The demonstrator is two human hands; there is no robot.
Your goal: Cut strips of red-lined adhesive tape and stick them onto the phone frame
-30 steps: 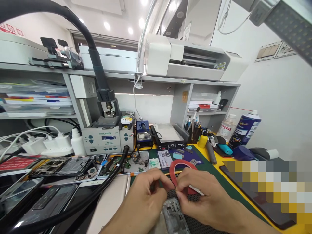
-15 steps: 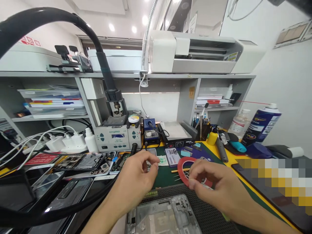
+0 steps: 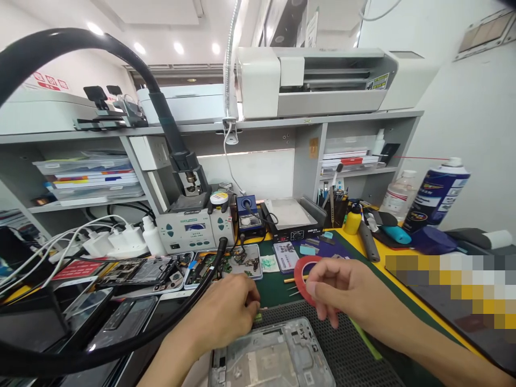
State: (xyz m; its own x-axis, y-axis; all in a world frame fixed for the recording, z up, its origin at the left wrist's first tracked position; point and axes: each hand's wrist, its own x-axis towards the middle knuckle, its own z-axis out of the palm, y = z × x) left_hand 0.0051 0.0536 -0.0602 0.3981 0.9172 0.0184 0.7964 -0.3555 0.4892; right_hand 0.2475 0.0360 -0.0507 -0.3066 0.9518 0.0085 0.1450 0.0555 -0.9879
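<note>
The silver phone frame [image 3: 278, 355] lies flat at the bottom centre of the frame, its inner side facing up, on a dark perforated mat [image 3: 346, 357]. Judging by how things lie, the step in hand is fine handwork around this part — neither hand appears to be gripping it. A next touch there would call for steady fingertips, since the thin rim and small fittings look easy to mark.

The left hand [image 3: 228, 312] is at lower centre, back of the hand up, wrist low and fingers curled down by the frame's upper left edge. Its fingertips are partly hidden, so I cannot tell whether its grip is clenched on anything.

The right hand [image 3: 342, 293], right of centre, is raised with its fingers loosely bent, thumb near the index finger, the others drooping. No object shows in that grip — though whether something tiny is pinched there, I cannot tell. Behind it is a red tape ring [image 3: 299, 274], partly covered; below its forearm a yellow-green strip [image 3: 368, 341] lies slanting.
</note>
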